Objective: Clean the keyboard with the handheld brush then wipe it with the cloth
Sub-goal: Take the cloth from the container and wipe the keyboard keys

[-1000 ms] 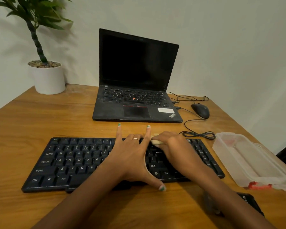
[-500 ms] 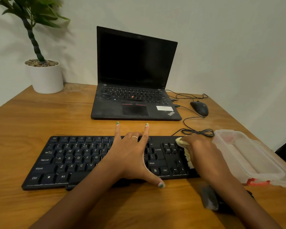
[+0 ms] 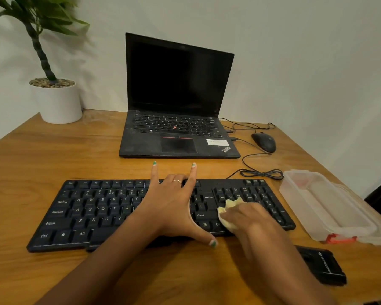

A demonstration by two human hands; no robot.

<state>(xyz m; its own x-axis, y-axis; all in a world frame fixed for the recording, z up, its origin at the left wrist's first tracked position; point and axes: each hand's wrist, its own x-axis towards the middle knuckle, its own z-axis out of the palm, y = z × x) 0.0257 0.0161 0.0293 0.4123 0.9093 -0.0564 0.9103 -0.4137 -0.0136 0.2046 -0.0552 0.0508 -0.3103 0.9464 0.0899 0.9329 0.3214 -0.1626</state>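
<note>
Keyboard (image 3: pixel 101 208) is in the wiping step: right hand (image 3: pixel 249 219) presses the bunched cloth (image 3: pixel 229 211) at its 3 o'clock end, left hand (image 3: pixel 174 208) flat on the middle keys. Next, wipe toward 9 o'clock.

Soft, dim, warm indoor light is falling evenly from above. The plant (image 3: pixel 40 29) is casting a faint shadow on the wall (image 3: pixel 295 51), and its leaves are blurring. The right hand (image 3: pixel 249 219) is smearing slightly with motion. The table (image 3: pixel 53 155) edges are bowing from wide-angle distortion. The laptop (image 3: pixel 176 102) screen is showing no glare.
</note>
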